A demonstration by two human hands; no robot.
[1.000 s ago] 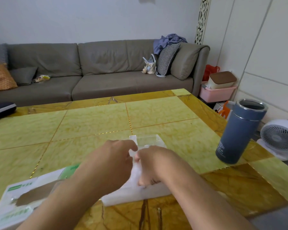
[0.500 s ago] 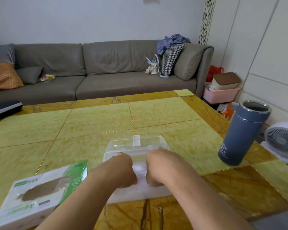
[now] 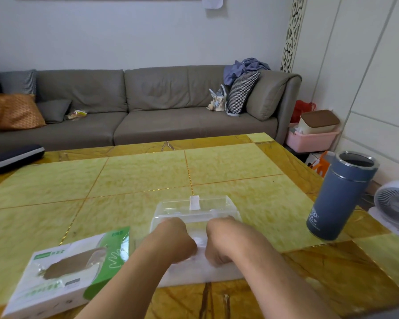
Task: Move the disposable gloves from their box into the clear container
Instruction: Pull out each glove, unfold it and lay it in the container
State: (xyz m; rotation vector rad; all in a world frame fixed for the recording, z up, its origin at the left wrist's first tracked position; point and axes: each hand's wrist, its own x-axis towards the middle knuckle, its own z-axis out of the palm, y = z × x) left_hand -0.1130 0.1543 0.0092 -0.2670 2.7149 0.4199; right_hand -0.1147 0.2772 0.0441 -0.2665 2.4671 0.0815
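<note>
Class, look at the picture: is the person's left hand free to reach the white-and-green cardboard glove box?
Probably yes, once it lets go. The left hand is pushing gloves into the clear plastic container; the white-and-green cardboard glove box lies just to its left, with nothing between.

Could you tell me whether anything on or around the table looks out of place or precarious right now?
The blue tumbler stands uncapped near the table's right edge, so a stray elbow might tip it. The glove box lies askew at the front left corner. Otherwise nothing stands out: both hands are in the clear container.
</note>
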